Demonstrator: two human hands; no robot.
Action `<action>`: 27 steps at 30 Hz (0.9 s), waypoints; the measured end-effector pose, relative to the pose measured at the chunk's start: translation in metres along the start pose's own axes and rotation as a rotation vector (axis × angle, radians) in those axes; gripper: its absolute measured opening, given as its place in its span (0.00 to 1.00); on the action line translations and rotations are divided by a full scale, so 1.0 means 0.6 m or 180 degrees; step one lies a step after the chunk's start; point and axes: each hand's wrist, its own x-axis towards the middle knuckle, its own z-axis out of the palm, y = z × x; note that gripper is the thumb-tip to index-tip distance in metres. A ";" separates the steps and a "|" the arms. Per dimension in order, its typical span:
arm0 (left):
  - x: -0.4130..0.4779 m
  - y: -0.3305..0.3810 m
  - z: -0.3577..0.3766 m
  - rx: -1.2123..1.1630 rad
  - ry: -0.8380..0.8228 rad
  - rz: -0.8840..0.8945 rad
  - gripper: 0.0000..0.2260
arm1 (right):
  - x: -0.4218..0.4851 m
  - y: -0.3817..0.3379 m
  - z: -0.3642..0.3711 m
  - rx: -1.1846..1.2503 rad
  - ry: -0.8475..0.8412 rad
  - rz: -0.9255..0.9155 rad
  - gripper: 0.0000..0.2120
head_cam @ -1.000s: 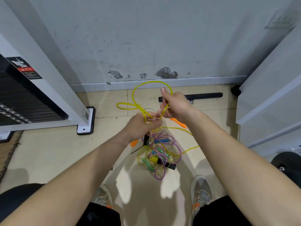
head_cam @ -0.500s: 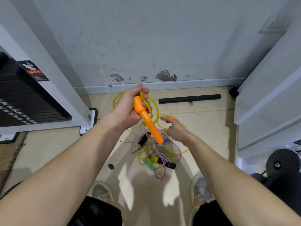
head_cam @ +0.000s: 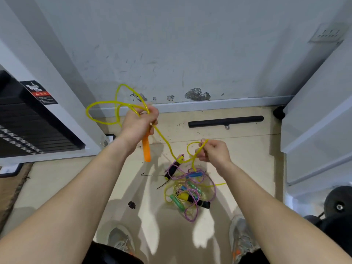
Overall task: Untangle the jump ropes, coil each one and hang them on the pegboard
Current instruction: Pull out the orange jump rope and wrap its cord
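My left hand (head_cam: 138, 124) is raised near the wall base, gripping an orange handle (head_cam: 146, 148) that hangs downward, together with loops of the yellow jump rope (head_cam: 99, 119) spreading to the left. The same yellow cord runs down and right to my right hand (head_cam: 214, 151), which pinches a small loop of it. Below, on the floor, lies a tangled pile (head_cam: 188, 189) of purple and yellow ropes with black-and-yellow, blue and green handles. No pegboard is in view.
A black bar (head_cam: 225, 121) lies on the floor by the wall. A weight-stack machine (head_cam: 28, 121) stands at left, a white frame (head_cam: 314, 130) at right, dark weights (head_cam: 338, 206) at lower right. My shoes (head_cam: 241, 237) stand just behind the pile.
My left hand has risen and moved right with the orange handle, loops now fanning out left. My right hand has moved right and taken hold of the yellow cord.
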 end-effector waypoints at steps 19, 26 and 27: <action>-0.080 -0.001 0.113 0.0372 -0.1713 -0.0281 0.17 | -0.054 -0.188 -0.047 0.0888 0.0290 -0.0655 0.12; -0.060 0.046 0.070 -0.1136 -0.1307 -0.0856 0.18 | -0.017 0.002 -0.061 -0.0824 0.0372 -0.0426 0.22; -0.058 0.054 0.064 -0.1319 -0.1313 -0.0965 0.18 | -0.025 0.019 -0.048 -0.1066 -0.0192 -0.0375 0.25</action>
